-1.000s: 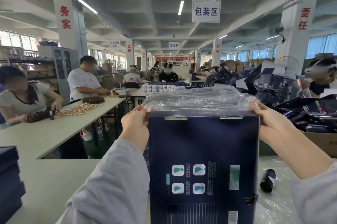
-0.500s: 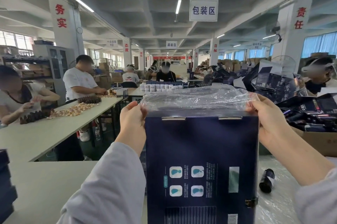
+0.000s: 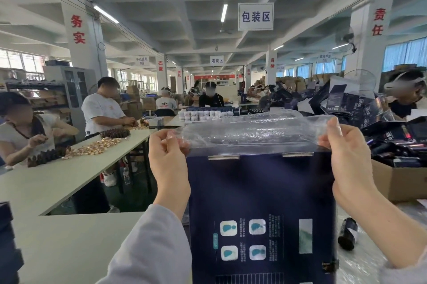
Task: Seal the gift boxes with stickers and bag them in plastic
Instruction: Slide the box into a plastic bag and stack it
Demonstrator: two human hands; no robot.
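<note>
A tall navy gift box (image 3: 261, 193) stands upright in front of me, its back panel with four small pictures facing me. A clear plastic bag (image 3: 251, 131) covers it, the open mouth standing up above the box top. My left hand (image 3: 168, 163) pinches the bag's left top corner beside the box. My right hand (image 3: 344, 159) pinches the right top corner, stretching the mouth wide between both hands.
A small dark bottle (image 3: 347, 236) lies on plastic sheeting at the right. A cardboard carton (image 3: 397, 179) with dark packs sits behind it. Stacked navy boxes (image 3: 8, 242) stand at the left edge. People work at a long table (image 3: 55, 179) at the left.
Both hands have risen a little and pulled the bag's mouth higher and wider above the box. The box stays upright in place.
</note>
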